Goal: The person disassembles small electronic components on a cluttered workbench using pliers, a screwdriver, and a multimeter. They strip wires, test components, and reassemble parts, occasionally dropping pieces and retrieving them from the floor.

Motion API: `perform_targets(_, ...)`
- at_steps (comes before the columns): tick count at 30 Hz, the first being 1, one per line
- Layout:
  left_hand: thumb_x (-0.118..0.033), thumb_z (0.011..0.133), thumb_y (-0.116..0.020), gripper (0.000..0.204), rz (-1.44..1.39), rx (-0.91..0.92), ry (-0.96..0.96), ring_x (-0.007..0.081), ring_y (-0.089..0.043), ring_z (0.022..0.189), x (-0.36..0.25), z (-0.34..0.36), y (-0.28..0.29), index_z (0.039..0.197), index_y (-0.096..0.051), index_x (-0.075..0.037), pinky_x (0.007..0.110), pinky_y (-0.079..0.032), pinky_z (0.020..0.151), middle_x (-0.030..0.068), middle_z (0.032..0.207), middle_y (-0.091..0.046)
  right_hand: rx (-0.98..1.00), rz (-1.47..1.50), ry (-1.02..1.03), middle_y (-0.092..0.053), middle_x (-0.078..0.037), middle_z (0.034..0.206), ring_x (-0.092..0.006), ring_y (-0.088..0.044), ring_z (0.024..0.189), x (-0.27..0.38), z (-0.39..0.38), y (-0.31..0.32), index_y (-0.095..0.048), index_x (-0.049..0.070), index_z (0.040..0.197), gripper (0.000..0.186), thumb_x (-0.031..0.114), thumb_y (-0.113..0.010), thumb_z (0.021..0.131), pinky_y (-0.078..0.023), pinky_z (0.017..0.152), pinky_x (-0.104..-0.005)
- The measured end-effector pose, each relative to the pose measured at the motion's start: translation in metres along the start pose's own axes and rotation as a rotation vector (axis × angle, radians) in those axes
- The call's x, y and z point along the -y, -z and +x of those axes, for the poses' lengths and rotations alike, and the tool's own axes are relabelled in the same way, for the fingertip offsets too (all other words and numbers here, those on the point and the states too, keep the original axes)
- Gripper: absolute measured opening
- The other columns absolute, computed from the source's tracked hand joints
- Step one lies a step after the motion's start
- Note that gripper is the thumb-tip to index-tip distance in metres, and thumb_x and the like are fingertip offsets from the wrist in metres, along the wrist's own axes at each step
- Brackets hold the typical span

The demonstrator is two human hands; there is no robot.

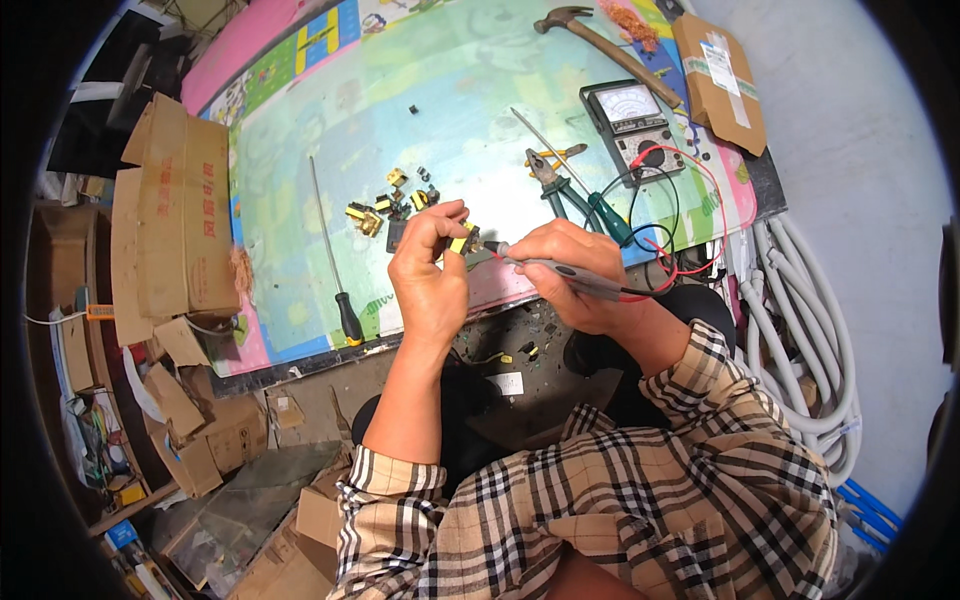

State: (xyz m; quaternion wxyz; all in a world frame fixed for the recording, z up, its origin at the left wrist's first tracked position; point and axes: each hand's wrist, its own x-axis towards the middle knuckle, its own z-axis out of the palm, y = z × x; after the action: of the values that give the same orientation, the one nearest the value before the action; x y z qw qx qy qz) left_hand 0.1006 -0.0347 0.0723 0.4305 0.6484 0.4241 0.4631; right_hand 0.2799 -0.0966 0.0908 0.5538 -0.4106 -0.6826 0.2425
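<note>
Littered floor (pixel 545 395) lies below the near edge of the mat-covered table (pixel 480 130). Left hand (pixel 432 275) is pinched on a small yellow component (pixel 461 243) above that edge; right hand (pixel 575 262) is closed around a grey test probe (pixel 580 282), tip near the component. Slack pinch could drop the part floorward; unsteady grip could misplace the tip. Beyond, snagged leads could drag the meter (pixel 630 115).

From out here I make out an electronics workshop: pliers (pixel 546 177), a hammer (pixel 622 61), an analog multimeter (pixel 630 126) and loose electronic parts (pixel 384 203) share the table (pixel 290 125), with cardboard boxes (pixel 185 225) and coiled grey tubing (pixel 800 285) around it.
</note>
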Motion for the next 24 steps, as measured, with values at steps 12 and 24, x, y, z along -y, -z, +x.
perform_targets(12, 0.002, 0.077, -0.057, 0.006, 0.102, 0.101, 0.438, 0.0165, -0.057, 0.064, 0.023, -0.020, 0.041, 0.082, -0.059, 0.000, 0.032, -0.045, 0.060, 0.0094, 0.069, -0.062, -0.391, 0.079, -0.359, -0.063, -0.009, 0.085, -0.0136, -0.063, 0.071, -0.011, 0.004, -0.003, -0.061, -0.003, 0.103, 0.028, 0.022, -0.049, 0.100, -0.050, 0.064, -0.0253)
perform_targets(24, 0.001, 0.075, -0.052, 0.018, 0.173, 0.208, 0.479, 0.0199, -0.053, 0.063, 0.035, -0.031, 0.030, 0.092, -0.058, 0.000, 0.033, -0.043, 0.060, 0.0101, 0.067, -0.055, 0.107, -1.349, -0.403, -0.067, -0.011, 0.086, -0.0284, -0.063, 0.071, -0.082, 0.050, 0.240, -0.066, 0.003, 0.098, 0.026, 0.026, -0.054, 0.093, -0.050, 0.066, -0.0376)
